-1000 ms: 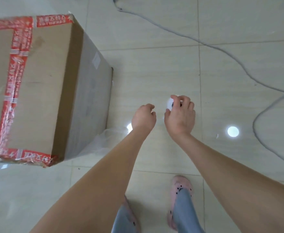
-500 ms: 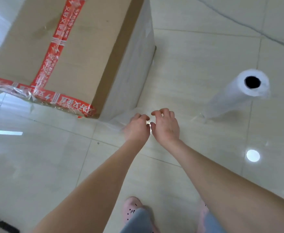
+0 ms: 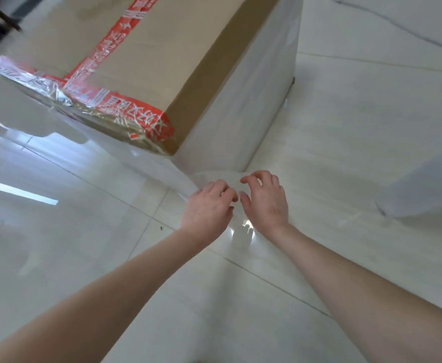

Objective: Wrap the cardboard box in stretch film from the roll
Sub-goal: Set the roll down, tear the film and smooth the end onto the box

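Forearms: both reach forward and down from the bottom edge, over the glossy tiled floor (image 3: 57,258).
Left hand (image 3: 209,206): low by the box's near bottom corner, fingers curled, pinching a gathered edge of the clear film.
Right hand (image 3: 265,199): just beside the left, almost touching it, fingers hooked and thumb spread over the same patch of film; the film is clear and I cannot tell whether it has a hold on it.
Stretch film (image 3: 243,108): lies flat over the box's right side and trails loose from the bottom corner to the hands.
Cardboard box (image 3: 162,48): stands on the floor beyond the hands, top bare of film and sealed with red tape (image 3: 125,106); crumpled film clings along its near top edge.
Roll (image 3: 424,184): probably the blurred pale shape on the floor to the right, well apart from both hands.
Cable (image 3: 398,24): crosses the floor at the far right.
Step in hand: judged to be anchoring or tidying the film at the bottom corner; the wrap looks partly done.
Next move: likely needs the film pressed tight against the corner before the roll is taken up to carry another pass round the box.
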`<act>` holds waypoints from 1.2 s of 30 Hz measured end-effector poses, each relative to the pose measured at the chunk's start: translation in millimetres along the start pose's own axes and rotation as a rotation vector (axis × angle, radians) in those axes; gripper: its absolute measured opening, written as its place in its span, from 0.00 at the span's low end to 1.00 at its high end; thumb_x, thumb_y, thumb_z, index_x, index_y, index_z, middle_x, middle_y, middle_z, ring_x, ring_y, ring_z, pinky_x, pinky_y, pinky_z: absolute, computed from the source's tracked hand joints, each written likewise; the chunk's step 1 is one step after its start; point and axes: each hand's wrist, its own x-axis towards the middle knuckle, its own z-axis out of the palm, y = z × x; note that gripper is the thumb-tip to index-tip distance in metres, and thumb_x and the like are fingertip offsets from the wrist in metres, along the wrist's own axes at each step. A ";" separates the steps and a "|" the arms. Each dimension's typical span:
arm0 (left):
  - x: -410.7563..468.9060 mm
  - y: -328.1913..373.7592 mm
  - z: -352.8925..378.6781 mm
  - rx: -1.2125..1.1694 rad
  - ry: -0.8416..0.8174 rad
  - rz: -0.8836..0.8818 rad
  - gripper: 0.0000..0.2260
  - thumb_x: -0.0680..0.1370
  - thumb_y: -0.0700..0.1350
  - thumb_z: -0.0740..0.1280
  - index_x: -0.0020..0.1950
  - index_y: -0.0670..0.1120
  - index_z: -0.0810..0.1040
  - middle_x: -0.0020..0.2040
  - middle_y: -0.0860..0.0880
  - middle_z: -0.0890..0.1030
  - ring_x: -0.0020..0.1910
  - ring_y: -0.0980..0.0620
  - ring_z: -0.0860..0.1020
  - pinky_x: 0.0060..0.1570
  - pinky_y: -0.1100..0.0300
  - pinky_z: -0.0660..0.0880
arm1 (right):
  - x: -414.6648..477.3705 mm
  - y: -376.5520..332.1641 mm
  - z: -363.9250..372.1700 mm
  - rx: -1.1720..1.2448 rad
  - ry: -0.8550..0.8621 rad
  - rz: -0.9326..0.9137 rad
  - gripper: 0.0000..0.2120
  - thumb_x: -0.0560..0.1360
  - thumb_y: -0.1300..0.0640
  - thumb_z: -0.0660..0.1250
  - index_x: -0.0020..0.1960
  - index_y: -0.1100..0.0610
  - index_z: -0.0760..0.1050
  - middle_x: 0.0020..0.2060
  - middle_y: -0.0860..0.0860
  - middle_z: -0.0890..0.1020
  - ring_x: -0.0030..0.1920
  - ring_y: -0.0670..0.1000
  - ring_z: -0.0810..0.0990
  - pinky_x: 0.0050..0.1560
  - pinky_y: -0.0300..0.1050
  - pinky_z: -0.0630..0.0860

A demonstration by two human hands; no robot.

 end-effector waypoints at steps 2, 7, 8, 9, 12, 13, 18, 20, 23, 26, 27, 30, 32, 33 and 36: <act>-9.7 -11.5 2.0 0.015 0.064 0.052 0.08 0.67 0.39 0.75 0.44 0.43 0.81 0.42 0.46 0.80 0.39 0.45 0.80 0.33 0.56 0.74 | 9.4 -3.3 8.3 0.036 0.060 -0.056 0.15 0.76 0.49 0.63 0.61 0.52 0.74 0.60 0.52 0.72 0.60 0.55 0.70 0.56 0.47 0.66; -22.9 -36.3 -2.9 0.271 0.261 0.239 0.04 0.67 0.39 0.73 0.41 0.45 0.82 0.40 0.48 0.81 0.36 0.46 0.79 0.30 0.57 0.73 | 26.6 -16.4 13.5 0.103 0.183 -0.268 0.20 0.71 0.42 0.69 0.56 0.55 0.77 0.54 0.53 0.75 0.56 0.55 0.74 0.56 0.51 0.69; -24.1 -40.0 -6.6 0.337 0.310 0.283 0.04 0.69 0.39 0.70 0.42 0.45 0.82 0.40 0.48 0.81 0.36 0.46 0.78 0.31 0.57 0.71 | 28.5 -18.1 13.9 0.102 0.194 -0.292 0.21 0.69 0.42 0.70 0.55 0.55 0.76 0.53 0.53 0.75 0.56 0.55 0.74 0.56 0.51 0.70; -25.4 -43.1 -11.5 0.392 0.364 0.319 0.04 0.70 0.38 0.69 0.42 0.46 0.81 0.41 0.48 0.81 0.36 0.46 0.78 0.33 0.56 0.71 | 30.2 -19.4 14.0 0.104 0.206 -0.307 0.22 0.68 0.41 0.71 0.55 0.55 0.76 0.53 0.53 0.75 0.56 0.56 0.74 0.56 0.52 0.70; -27.9 -50.6 -31.8 0.500 0.525 0.346 0.08 0.71 0.36 0.67 0.44 0.47 0.81 0.46 0.48 0.81 0.44 0.46 0.76 0.43 0.54 0.71 | 31.6 -24.1 13.6 0.113 0.223 -0.307 0.25 0.67 0.39 0.70 0.57 0.53 0.75 0.55 0.53 0.74 0.57 0.55 0.72 0.57 0.49 0.68; -28.3 -53.0 -39.9 0.526 0.567 0.352 0.10 0.70 0.36 0.67 0.46 0.48 0.81 0.48 0.47 0.81 0.48 0.46 0.75 0.48 0.53 0.71 | 32.3 -26.5 13.2 0.102 0.211 -0.297 0.26 0.67 0.37 0.69 0.58 0.51 0.74 0.55 0.52 0.73 0.58 0.54 0.71 0.57 0.48 0.67; -26.9 -55.1 -73.9 0.701 0.509 0.438 0.12 0.77 0.37 0.60 0.52 0.46 0.81 0.60 0.43 0.79 0.66 0.42 0.74 0.68 0.39 0.64 | 33.6 -43.8 8.9 0.047 0.131 -0.171 0.18 0.72 0.41 0.66 0.58 0.47 0.74 0.57 0.51 0.72 0.61 0.54 0.69 0.60 0.49 0.66; -18.4 -50.3 -80.9 0.790 0.439 0.478 0.13 0.78 0.38 0.57 0.50 0.45 0.82 0.60 0.43 0.79 0.68 0.42 0.72 0.70 0.36 0.59 | 33.5 -46.2 6.1 0.067 0.113 -0.144 0.12 0.74 0.44 0.64 0.54 0.47 0.77 0.55 0.51 0.73 0.60 0.55 0.69 0.58 0.49 0.66; -1.7 -41.9 -84.9 0.964 0.350 0.470 0.06 0.74 0.40 0.67 0.45 0.47 0.83 0.58 0.45 0.80 0.68 0.43 0.71 0.69 0.37 0.59 | 33.7 -43.8 -0.9 0.124 0.108 -0.137 0.09 0.76 0.48 0.64 0.52 0.48 0.79 0.53 0.52 0.75 0.59 0.55 0.70 0.57 0.49 0.67; 8.8 -34.7 -83.4 1.018 0.271 0.428 0.03 0.71 0.41 0.70 0.40 0.46 0.84 0.55 0.44 0.81 0.66 0.42 0.73 0.69 0.36 0.61 | 34.5 -38.7 -12.2 0.177 0.135 -0.170 0.09 0.77 0.49 0.63 0.53 0.49 0.80 0.53 0.52 0.75 0.59 0.55 0.70 0.57 0.49 0.69; 10.6 -33.5 -82.0 1.014 0.246 0.419 0.02 0.70 0.43 0.71 0.38 0.46 0.83 0.54 0.43 0.81 0.65 0.42 0.74 0.68 0.36 0.61 | 34.1 -37.6 -15.5 0.197 0.136 -0.187 0.10 0.77 0.49 0.63 0.53 0.49 0.80 0.53 0.52 0.75 0.58 0.55 0.70 0.57 0.49 0.69; 13.5 -32.4 -79.8 1.042 0.205 0.368 0.06 0.67 0.48 0.75 0.37 0.47 0.83 0.52 0.43 0.81 0.63 0.42 0.75 0.67 0.34 0.61 | 31.7 -37.4 -22.7 0.228 0.135 -0.228 0.10 0.77 0.49 0.63 0.53 0.49 0.81 0.53 0.52 0.76 0.58 0.55 0.70 0.57 0.49 0.69; 14.7 -33.1 -77.2 1.049 0.219 0.359 0.04 0.67 0.47 0.75 0.36 0.48 0.83 0.50 0.45 0.81 0.61 0.43 0.76 0.68 0.34 0.60 | 31.4 -36.4 -25.7 0.245 0.134 -0.234 0.10 0.77 0.50 0.63 0.52 0.50 0.81 0.53 0.53 0.76 0.58 0.55 0.70 0.58 0.49 0.68; 16.2 -33.6 -75.7 1.045 0.236 0.373 0.03 0.68 0.45 0.74 0.35 0.48 0.82 0.48 0.45 0.80 0.59 0.44 0.77 0.68 0.34 0.61 | 31.5 -35.5 -26.1 0.248 0.127 -0.237 0.10 0.77 0.50 0.63 0.52 0.51 0.81 0.53 0.54 0.76 0.58 0.56 0.70 0.58 0.50 0.68; 19.8 -36.2 -71.9 1.030 0.271 0.404 0.05 0.68 0.41 0.72 0.33 0.49 0.81 0.43 0.47 0.79 0.54 0.46 0.79 0.68 0.37 0.63 | 32.8 -32.4 -24.9 0.252 0.112 -0.218 0.12 0.78 0.50 0.61 0.54 0.53 0.80 0.53 0.55 0.76 0.58 0.58 0.70 0.59 0.51 0.68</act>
